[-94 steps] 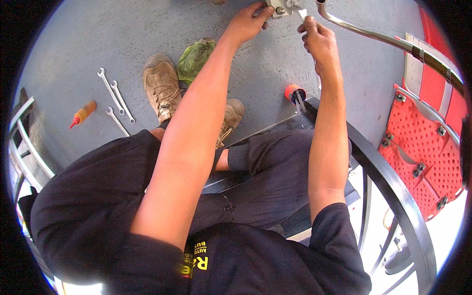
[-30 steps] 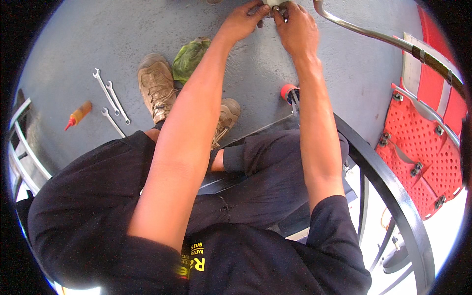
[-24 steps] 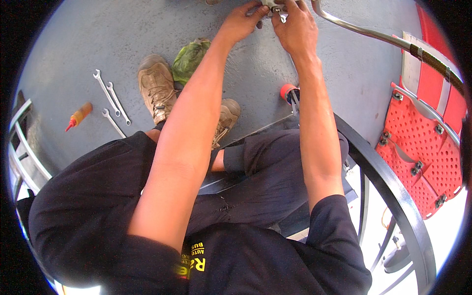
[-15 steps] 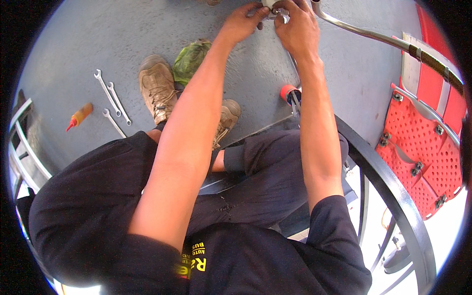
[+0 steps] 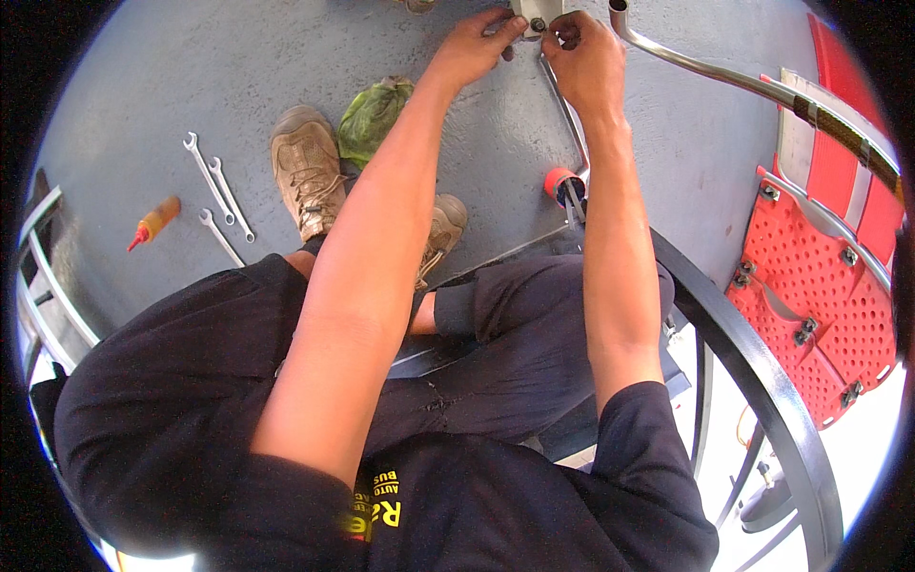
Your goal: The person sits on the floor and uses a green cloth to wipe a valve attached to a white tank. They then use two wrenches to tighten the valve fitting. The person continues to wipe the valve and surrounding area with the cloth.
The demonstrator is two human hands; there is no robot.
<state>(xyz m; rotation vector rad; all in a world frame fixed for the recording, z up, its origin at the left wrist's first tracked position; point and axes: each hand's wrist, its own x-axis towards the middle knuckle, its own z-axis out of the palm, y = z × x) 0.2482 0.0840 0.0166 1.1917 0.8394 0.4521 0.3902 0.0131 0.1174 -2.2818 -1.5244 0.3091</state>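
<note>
At the top edge, a pale metal bracket (image 5: 527,8) shows a dark bolt or nut (image 5: 538,26) at its lower end. My left hand (image 5: 474,48) comes at the bracket from the left, its thumb and fingers closed at that edge. Just right of the bolt, my right hand (image 5: 589,59) has its fingers curled into a pinch. Whatever those fingertips hold is too small to make out. Below the right hand, a bent shiny metal rod (image 5: 569,114) runs down beside my forearm. The bracket's upper part is cut off by the picture's edge.
On the grey floor at left lie several wrenches (image 5: 212,181) and an orange bottle with a red tip (image 5: 155,221). A green cloth (image 5: 370,122) lies by my boot. A red-rimmed cup with tools (image 5: 562,184), a curved metal tube (image 5: 686,59) and a red perforated panel (image 5: 810,296) are at right.
My right hand has moved slightly right and down, away from the bolt, which is now uncovered. The left hand has barely shifted.
</note>
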